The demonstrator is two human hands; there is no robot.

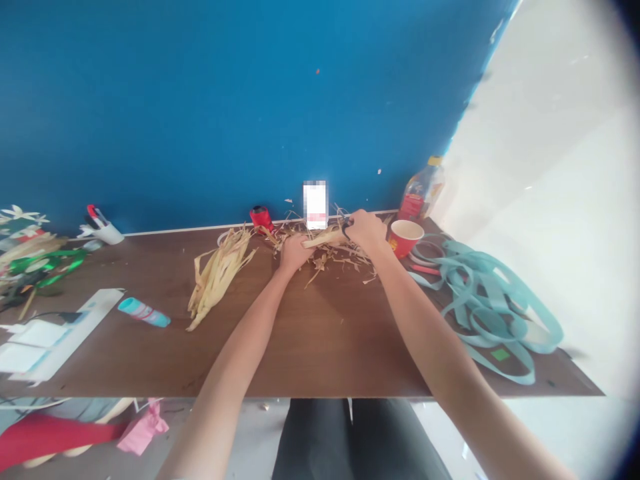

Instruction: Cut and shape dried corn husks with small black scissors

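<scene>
My left hand is closed round a pale dried husk strip at the far middle of the brown table. My right hand is closed on dark-handled scissors at the strip's other end. Loose husk scraps lie under and around both hands. A larger bundle of dried husks lies to the left of my left hand.
A red paper cup and a plastic bottle stand right of my right hand. Coiled teal strapping covers the table's right end. A teal tube, white papers, green ribbon and a red tape roll are also there.
</scene>
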